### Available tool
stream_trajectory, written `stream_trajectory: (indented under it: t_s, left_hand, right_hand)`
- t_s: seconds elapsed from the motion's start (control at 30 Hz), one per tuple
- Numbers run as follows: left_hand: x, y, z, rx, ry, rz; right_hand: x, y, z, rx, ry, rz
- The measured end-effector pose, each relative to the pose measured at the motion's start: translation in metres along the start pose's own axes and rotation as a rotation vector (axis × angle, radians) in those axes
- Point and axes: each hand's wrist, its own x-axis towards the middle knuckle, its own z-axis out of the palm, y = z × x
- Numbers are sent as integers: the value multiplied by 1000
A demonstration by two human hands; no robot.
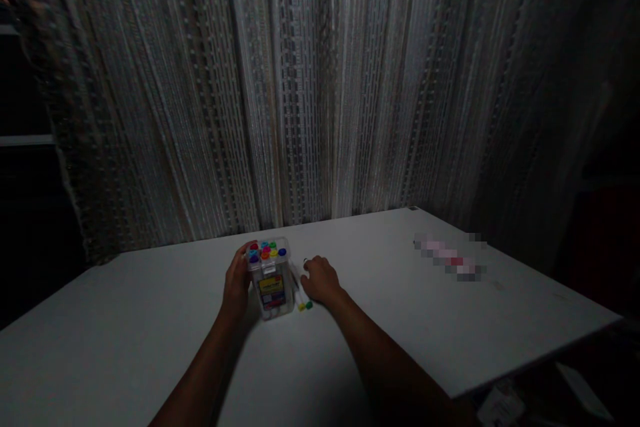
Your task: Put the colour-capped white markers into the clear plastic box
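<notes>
Standing upright short of the white table's (200,360) far edge, a clear plastic lidded box (273,285) of colour-capped markers (265,255) was clasped at its left side by the left hand (236,285). Just beside it, two white-barrelled loose markers (301,306) were laid lengthwise toward that edge, left of the nearer, half-curled right hand (321,280); whether anything was held there could not be told. One box, two loose markers and at least eight boxed caps were counted.
</notes>
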Motion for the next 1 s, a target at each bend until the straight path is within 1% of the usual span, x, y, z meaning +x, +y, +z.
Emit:
stream_trajectory:
  t_s: [0.23,0.5,0.67,0.83,1.0]
  left_hand:
    - [2,-3,-2,-21,-17,-7]
    - [2,-2,0,-36,0,-17]
    - [4,-4,-1,-60,1,-46]
    - [4,-5,-4,-32,-16,-31]
    - [4,-4,-2,-21,-14,-33]
  right_hand:
    - [0,0,-1,-5,-4,-1]
    - [0,-2,-2,0,-8,12]
    - [0,-2,-3,-12,-24,24]
    - [1,-1,-1,-14,-5,2]
    - [1,-1,-2,-14,-26,9]
